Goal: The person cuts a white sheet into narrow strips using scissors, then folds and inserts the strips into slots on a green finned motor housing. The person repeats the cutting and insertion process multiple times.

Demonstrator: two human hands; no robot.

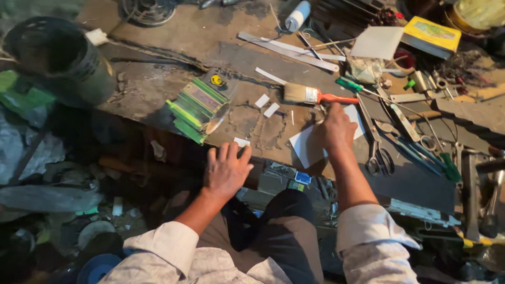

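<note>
The left hand (226, 171) lies flat, fingers spread, on the near edge of the scarred, stained bench (210, 37), gripping nothing. The right hand (336, 129) presses down on a white sheet (305, 150) near that edge; whether its grip pinches anything I cannot tell. A paintbrush (315, 95) lies just beyond it, scissors (379, 155) to its right, amid scattered tools and clutter.

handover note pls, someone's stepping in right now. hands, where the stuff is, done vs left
Left hand: flat, palm down at the near bench edge, fingers spread, holding nothing; a small white scrap lies at its fingertips.
Right hand: pressed on the white sheet, fingers curled; whether it grips anything small cannot be seen.
Nearby: paintbrush just beyond the right hand, scissors to its right, green stack beyond the left hand.
Done: two white strips lie loose on the bench.
Left: the sheet looks mostly whole; brush and scissors untouched.
</note>
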